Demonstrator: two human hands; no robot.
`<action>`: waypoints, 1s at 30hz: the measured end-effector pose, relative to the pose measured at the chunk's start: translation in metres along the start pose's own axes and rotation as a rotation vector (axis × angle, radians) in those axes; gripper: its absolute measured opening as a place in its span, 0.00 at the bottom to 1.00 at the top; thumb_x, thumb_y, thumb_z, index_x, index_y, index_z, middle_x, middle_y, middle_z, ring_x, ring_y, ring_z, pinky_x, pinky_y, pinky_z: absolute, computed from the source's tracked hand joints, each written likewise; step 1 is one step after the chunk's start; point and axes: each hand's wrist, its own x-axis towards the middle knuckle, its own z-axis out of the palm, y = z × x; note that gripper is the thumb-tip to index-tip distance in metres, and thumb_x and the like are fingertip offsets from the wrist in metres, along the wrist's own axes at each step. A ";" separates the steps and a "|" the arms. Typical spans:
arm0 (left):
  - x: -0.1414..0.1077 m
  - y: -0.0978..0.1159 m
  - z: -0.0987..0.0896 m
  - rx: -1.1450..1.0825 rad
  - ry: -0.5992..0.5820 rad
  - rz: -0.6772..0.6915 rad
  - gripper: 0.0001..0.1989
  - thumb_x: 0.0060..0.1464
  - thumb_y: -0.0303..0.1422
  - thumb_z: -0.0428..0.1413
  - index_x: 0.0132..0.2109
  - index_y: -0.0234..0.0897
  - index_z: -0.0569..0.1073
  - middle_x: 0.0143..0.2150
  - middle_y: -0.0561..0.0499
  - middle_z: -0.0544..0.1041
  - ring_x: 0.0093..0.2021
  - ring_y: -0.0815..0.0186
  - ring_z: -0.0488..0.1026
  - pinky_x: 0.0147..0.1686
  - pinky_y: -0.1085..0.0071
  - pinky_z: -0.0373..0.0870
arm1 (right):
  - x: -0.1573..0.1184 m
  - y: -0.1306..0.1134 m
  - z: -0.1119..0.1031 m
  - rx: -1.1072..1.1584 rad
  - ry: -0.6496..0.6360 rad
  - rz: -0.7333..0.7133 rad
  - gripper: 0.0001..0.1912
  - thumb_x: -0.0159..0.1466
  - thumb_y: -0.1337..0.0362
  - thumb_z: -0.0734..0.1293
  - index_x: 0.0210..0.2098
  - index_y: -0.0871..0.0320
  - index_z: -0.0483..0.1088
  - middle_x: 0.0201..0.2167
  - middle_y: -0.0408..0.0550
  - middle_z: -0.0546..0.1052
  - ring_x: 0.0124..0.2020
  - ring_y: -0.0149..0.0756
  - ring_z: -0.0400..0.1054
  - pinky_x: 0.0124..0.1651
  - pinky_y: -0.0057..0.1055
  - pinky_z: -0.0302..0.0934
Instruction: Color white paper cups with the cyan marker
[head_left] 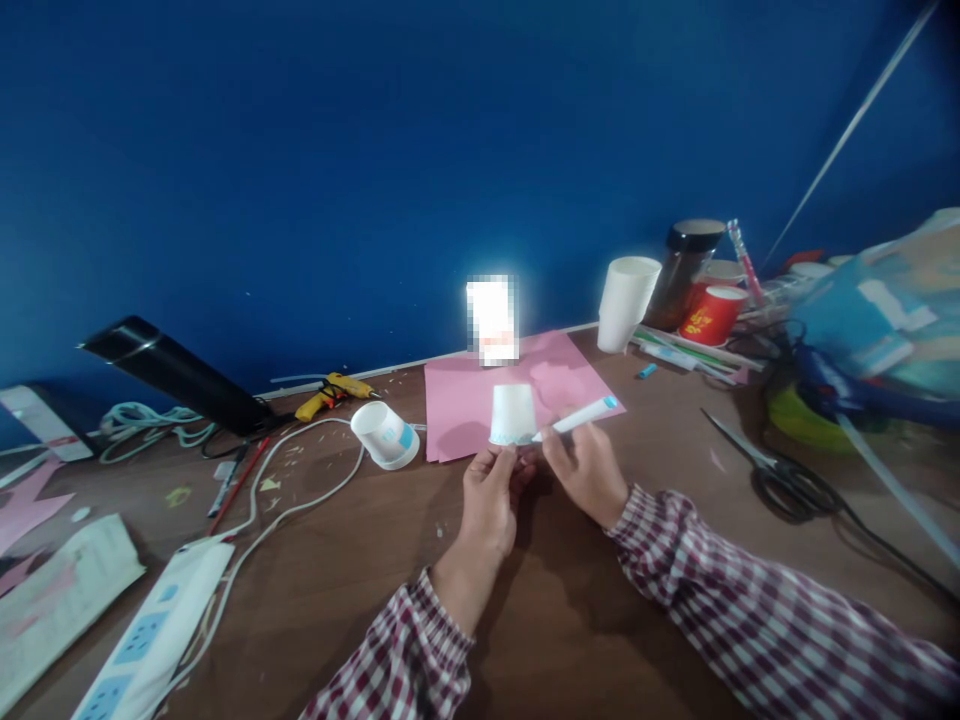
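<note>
My left hand [491,495] is closed on the lower end of a white paper cup [514,412], which is held upside down with blue marks along its rim. In my right hand [585,465] is a white marker with a blue end [581,415], its tip at the cup's rim. Pink paper sheets [457,410] lie on the table just behind the cup. To the left, a second white paper cup [384,435] with blue marking rests on the table. A small blue marker cap [647,371] lies beyond the paper to the right.
Scissors [780,470] lie at right, near a blue glue-tape-like holder and bag [877,310]. Stacked white cups [626,305], a dark tumbler [686,275] and a red cup [712,315] stand behind. At left are a yellow glue gun [334,395], black cylinder [176,370] and power strip [154,635].
</note>
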 end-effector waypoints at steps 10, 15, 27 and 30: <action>-0.001 -0.001 -0.001 0.033 -0.031 0.006 0.10 0.44 0.33 0.64 0.31 0.32 0.74 0.29 0.51 0.77 0.31 0.70 0.74 0.32 0.76 0.69 | 0.000 0.002 0.000 -0.007 0.056 0.009 0.05 0.65 0.62 0.59 0.34 0.56 0.63 0.27 0.48 0.74 0.28 0.37 0.69 0.33 0.32 0.65; -0.002 -0.001 -0.002 0.028 -0.023 0.003 0.10 0.44 0.33 0.64 0.31 0.32 0.74 0.28 0.51 0.77 0.30 0.71 0.74 0.32 0.76 0.70 | 0.001 0.002 -0.001 -0.024 0.064 0.020 0.06 0.65 0.61 0.59 0.34 0.57 0.63 0.26 0.48 0.73 0.28 0.38 0.69 0.33 0.33 0.64; 0.003 0.002 -0.002 -0.055 0.012 -0.022 0.07 0.43 0.29 0.63 0.30 0.33 0.72 0.26 0.53 0.74 0.29 0.73 0.74 0.31 0.79 0.70 | 0.003 0.001 -0.002 0.061 0.030 0.054 0.06 0.64 0.63 0.60 0.31 0.56 0.62 0.22 0.43 0.70 0.24 0.33 0.65 0.29 0.29 0.62; 0.004 0.005 -0.001 -0.128 0.049 -0.046 0.06 0.45 0.27 0.62 0.28 0.32 0.71 0.24 0.53 0.73 0.27 0.74 0.73 0.28 0.81 0.70 | 0.004 -0.001 -0.005 0.184 0.111 0.141 0.08 0.67 0.61 0.57 0.33 0.56 0.62 0.19 0.39 0.66 0.20 0.30 0.62 0.26 0.27 0.60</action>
